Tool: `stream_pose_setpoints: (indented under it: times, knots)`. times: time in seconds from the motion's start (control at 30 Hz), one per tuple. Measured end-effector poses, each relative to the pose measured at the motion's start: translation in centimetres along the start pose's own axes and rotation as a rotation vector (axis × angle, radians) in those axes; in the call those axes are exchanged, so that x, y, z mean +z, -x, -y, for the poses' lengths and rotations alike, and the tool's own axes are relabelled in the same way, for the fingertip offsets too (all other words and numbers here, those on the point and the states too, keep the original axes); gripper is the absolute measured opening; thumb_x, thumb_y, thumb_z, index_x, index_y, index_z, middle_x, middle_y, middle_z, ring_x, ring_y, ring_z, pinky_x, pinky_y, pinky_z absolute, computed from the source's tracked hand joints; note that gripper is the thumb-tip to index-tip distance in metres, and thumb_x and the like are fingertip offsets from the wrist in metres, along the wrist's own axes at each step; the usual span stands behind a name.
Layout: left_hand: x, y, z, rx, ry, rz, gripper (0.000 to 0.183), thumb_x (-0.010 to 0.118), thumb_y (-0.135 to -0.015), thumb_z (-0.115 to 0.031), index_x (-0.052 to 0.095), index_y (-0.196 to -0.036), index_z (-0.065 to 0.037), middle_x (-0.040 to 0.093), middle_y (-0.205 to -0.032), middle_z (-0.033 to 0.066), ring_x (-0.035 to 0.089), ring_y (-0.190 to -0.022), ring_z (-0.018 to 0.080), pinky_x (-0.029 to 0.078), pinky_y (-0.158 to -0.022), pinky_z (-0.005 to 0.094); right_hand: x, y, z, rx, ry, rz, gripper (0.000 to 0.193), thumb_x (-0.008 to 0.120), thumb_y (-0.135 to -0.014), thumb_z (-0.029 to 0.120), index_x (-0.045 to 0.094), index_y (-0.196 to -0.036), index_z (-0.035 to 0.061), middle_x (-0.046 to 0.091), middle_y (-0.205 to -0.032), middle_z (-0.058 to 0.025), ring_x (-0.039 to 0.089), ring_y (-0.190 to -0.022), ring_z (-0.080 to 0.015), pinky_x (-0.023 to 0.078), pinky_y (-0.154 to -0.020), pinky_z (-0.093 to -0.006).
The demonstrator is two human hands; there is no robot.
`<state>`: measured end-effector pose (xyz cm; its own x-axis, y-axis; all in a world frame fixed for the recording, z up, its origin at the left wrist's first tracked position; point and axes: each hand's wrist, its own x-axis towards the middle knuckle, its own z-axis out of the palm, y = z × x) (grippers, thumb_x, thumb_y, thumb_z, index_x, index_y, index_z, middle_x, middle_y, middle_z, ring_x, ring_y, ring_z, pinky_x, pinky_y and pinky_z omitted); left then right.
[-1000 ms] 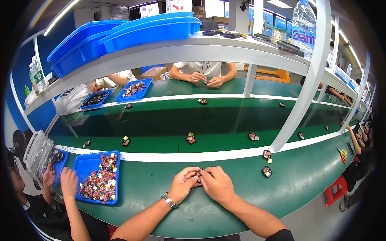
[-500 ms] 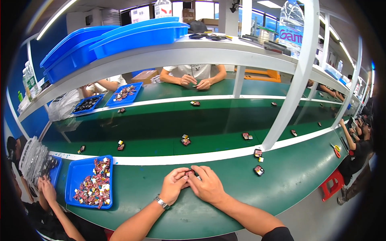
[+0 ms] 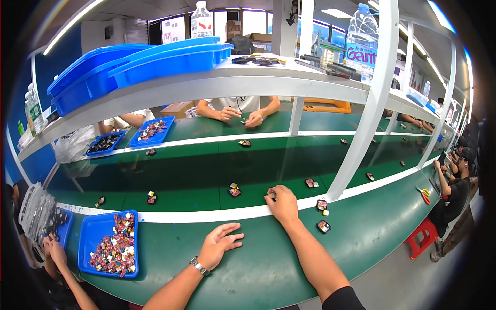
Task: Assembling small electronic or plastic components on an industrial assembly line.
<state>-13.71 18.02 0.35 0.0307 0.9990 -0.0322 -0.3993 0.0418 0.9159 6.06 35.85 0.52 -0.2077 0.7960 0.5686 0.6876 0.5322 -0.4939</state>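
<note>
Separated since a moment ago, the right hand (image 3: 281, 202) now clasps a small part (image 3: 270, 194) on the belt beyond the white strip (image 3: 206, 214); the left hand (image 3: 219, 244) rests spread, empty, on the counter (image 3: 258, 258) before it.

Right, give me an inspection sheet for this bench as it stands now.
Surface: green bench with a white strip, green belt beyond it.
Job's things: small dark part under the right hand at the belt edge; blue tray of mixed parts on the left.
Clutter: loose parts dotted along the belt and by the post.
Grip: right hand rests on the part, whether it grips it is unclear; left hand open, flat on the bench, wearing a watch.
Cables: nothing seen.
Surroundings: shelf with blue bins and bottles, co-workers across and alongside, red stool.
</note>
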Motion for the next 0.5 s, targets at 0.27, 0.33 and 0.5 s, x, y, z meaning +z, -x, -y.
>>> stream_pose_setpoints:
  times: [0.27,0.33,0.5]
  knots:
    - [-0.1,0.2,-0.5,-0.016,-0.035,0.028,0.035,0.051,-0.096,-0.002,0.048,-0.130,0.003,0.048,-0.139,0.0184,0.056,-0.121,0.0313,0.051,-0.099,0.0430,-1.9,-4.1,-6.4,0.167,0.531,-0.102,0.048,0.072,-0.080,0.027,0.054,-0.114,-0.0018,0.056,-0.118,-0.0200,0.054,-0.109,-0.0371,0.046,-0.090,-0.0474]
    - [0.0,0.3,-0.5,-0.026,-0.033,0.045,0.035,0.051,-0.096,-0.003,0.048,-0.130,0.003,0.049,-0.138,0.0186,0.057,-0.121,0.0309,0.051,-0.099,0.0428,-2.8,-4.7,-9.5,0.343,0.622,-0.009,0.047,0.069,-0.080,0.022,0.050,-0.116,-0.0025,0.056,-0.117,-0.0207,0.053,-0.110,-0.0376,0.046,-0.091,-0.0474]
    - [-0.2,-0.1,-0.2,-0.047,-0.028,0.079,0.033,0.051,-0.096,-0.004,0.048,-0.129,0.004,0.051,-0.135,0.0202,0.058,-0.119,0.0304,0.052,-0.098,0.0422,-4.1,-4.6,-13.2,0.423,0.426,0.056,0.043,0.072,-0.078,0.014,0.053,-0.113,-0.0021,0.059,-0.109,-0.0189,0.055,-0.105,-0.0380,0.047,-0.089,-0.0460]
